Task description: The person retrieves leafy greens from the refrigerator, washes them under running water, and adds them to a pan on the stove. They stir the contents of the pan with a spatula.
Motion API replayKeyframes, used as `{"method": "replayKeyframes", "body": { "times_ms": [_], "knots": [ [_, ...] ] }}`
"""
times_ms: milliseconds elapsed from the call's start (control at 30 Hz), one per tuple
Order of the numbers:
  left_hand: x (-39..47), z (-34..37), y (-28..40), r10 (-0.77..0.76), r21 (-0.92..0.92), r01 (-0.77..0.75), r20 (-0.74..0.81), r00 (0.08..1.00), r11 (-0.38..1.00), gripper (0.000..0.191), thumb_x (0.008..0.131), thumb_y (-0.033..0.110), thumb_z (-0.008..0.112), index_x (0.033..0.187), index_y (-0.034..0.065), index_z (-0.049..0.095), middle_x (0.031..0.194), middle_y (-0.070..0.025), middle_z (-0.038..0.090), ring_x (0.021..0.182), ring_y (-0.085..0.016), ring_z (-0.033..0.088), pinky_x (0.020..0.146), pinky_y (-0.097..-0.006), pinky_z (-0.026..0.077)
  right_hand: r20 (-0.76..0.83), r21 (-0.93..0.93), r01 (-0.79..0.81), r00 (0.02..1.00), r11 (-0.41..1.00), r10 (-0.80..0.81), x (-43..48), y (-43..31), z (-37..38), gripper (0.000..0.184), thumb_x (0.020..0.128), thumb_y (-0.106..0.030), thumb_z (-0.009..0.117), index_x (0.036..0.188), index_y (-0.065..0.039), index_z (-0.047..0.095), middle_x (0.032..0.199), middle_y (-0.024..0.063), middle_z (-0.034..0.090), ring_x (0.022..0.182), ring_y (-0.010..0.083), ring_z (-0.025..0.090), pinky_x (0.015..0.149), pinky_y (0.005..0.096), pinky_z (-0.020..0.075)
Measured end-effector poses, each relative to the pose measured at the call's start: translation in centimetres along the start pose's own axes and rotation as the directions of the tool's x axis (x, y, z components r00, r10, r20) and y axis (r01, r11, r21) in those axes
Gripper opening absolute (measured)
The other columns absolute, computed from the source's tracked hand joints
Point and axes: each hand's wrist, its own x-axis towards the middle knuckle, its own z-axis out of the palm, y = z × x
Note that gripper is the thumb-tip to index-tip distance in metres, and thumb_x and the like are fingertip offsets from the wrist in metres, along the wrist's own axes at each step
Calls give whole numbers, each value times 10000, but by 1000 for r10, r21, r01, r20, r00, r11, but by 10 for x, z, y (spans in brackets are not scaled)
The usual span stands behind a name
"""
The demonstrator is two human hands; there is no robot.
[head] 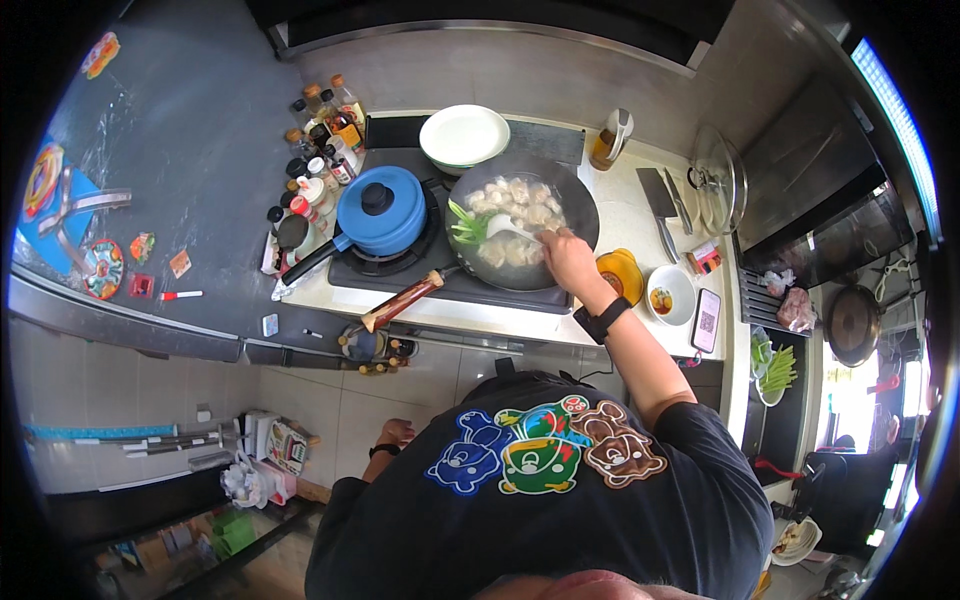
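My right hand grips the handle of a white spoon, whose head dips into a dark wok. Pale dumplings crowd the watery broth, and green leafy stalks lie at the left, beside the spoon head. The wok's patterned brown handle points toward the lower left over the counter edge. My left hand hangs low by my side, away from the stove; its fingers are too small and turned to read, and no object shows in it.
A lidded blue saucepan sits on the left burner, its black handle jutting left. Behind is a white plate. Right of the wok are a yellow bowl, a white sauce bowl, a phone and a cleaver. Several bottles stand left.
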Motion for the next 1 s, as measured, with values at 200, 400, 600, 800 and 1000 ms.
{"method": "replayKeyframes", "body": {
  "times_ms": [200, 400, 600, 800, 1000],
  "knots": [
    [26, -4, -12, -366, 101, 390, -200, 909, 915, 301, 975, 338, 504, 1020, 62, 615, 854, -61, 646, 586, -189, 541, 465, -334, 373, -145, -2, -49, 988, 999, 48, 5, 6, -32, 221, 828, -93, 589, 1023, -88, 692, 833, 166, 626, 734, 362, 634, 669, 436, 525],
    [19, -5, -6, -314, 102, 342, -220, 924, 934, 269, 967, 305, 530, 1008, 54, 619, 864, -59, 648, 658, -195, 576, 540, -345, 428, -128, 82, 53, 991, 995, -42, 8, -5, -27, 235, 835, -105, 585, 1039, -102, 700, 841, 177, 619, 752, 353, 636, 693, 432, 524],
    [-58, 31, 41, 227, 194, -214, -47, 973, 957, 260, 960, 300, 544, 1044, 68, 626, 890, -36, 657, 728, -200, 606, 638, -379, 468, -27, 22, 79, 997, 997, -79, -8, 4, -16, 210, 863, -156, 563, 1017, -106, 697, 849, 179, 645, 758, 353, 654, 684, 427, 542],
    [-37, 42, 47, -235, 158, 291, -299, 925, 944, 278, 946, 328, 559, 1048, 78, 629, 883, -34, 657, 724, -189, 600, 651, -371, 456, 98, -75, -74, 992, 994, 81, -22, 18, -35, 219, 848, -161, 588, 1020, -111, 715, 799, 172, 627, 761, 344, 634, 686, 443, 519],
    [-10, 18, 16, -296, 171, 350, -279, 914, 921, 283, 952, 325, 547, 1048, 71, 627, 882, -45, 655, 717, -189, 596, 637, -366, 446, -68, -125, -118, 992, 985, 110, -29, 15, -62, 207, 833, -151, 603, 1003, -121, 717, 796, 144, 624, 721, 323, 640, 658, 417, 525]
  ]
}}
